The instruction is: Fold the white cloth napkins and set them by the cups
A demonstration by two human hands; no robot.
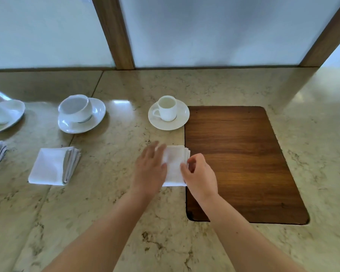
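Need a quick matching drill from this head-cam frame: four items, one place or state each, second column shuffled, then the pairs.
Items
1. small cup
2. wide cup
3. napkin under the hands
4. finished napkin

Places or states
A. lies alone, left of the hands, in front of the wide cup
B. upright on a saucer beside the wooden inlay
C. tipped on its saucer, mouth towards the camera
D. left hand flat on it, right hand pinching its right edge

Pairs: 1-B, 2-C, 3-D, 4-A
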